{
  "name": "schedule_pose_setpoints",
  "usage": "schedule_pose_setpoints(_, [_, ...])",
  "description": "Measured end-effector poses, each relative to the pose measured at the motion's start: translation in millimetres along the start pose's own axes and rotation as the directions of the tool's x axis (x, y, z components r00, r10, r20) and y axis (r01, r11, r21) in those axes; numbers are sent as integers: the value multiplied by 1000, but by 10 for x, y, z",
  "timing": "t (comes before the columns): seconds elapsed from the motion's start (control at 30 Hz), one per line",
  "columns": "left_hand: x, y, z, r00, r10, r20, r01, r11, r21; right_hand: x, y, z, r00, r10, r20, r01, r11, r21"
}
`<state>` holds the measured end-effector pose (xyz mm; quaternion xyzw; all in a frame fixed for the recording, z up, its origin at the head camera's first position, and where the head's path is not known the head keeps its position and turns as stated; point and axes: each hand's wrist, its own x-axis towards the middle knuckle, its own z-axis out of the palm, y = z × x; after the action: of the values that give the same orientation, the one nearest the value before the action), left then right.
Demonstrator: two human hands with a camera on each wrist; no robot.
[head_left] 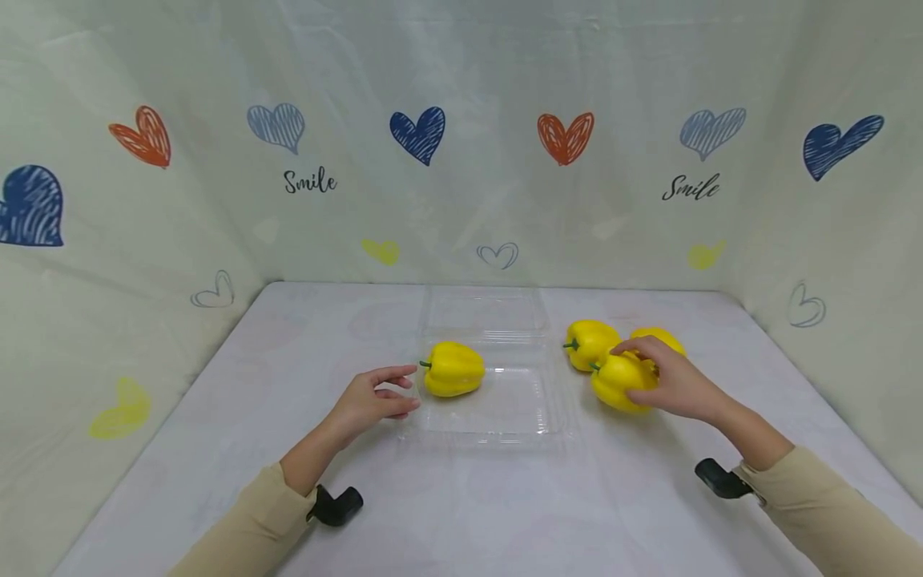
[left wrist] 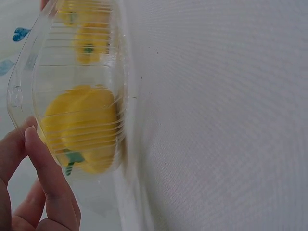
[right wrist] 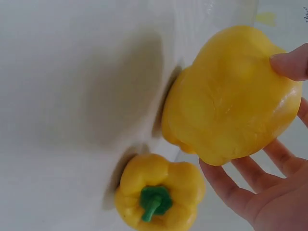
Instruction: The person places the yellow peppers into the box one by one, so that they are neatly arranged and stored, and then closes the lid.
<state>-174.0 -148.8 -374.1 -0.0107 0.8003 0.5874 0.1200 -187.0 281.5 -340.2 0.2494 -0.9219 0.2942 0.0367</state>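
My right hand grips a yellow bell pepper, its thumb on one side and fingers on the other. In the right wrist view this held pepper is raised off the table. Two more yellow peppers lie just behind it, one partly hidden by the hand. My left hand is at the left edge of a clear plastic clamshell box, fingertips touching the rim, thumb and index finger apart. Inside the box, at its left, one yellow pepper lies on its side, stem pointing left.
The box's clear lid lies folded back toward the rear wall. A pale cloth with printed hearts and words hangs around the white table. Black wrist cameras sit on both forearms.
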Motion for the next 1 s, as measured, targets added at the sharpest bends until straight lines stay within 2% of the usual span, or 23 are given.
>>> schedule_pose_setpoints(0.33, [27, -52, 4, 1000, -12, -3, 12, 1000, -7, 158, -135, -31, 1000, -16, 5, 16, 1000, 12])
schedule_pose_setpoints(0.7, [23, -45, 5, 1000, -12, -5, 12, 1000, -4, 340, -294, 3, 997, -75, 17, 74, 996, 41])
schedule_pose_setpoints(1.0, [34, -46, 9, 1000, -15, -5, 15, 1000, -11, 460, -402, 35, 995, -89, 39, 87, 994, 61])
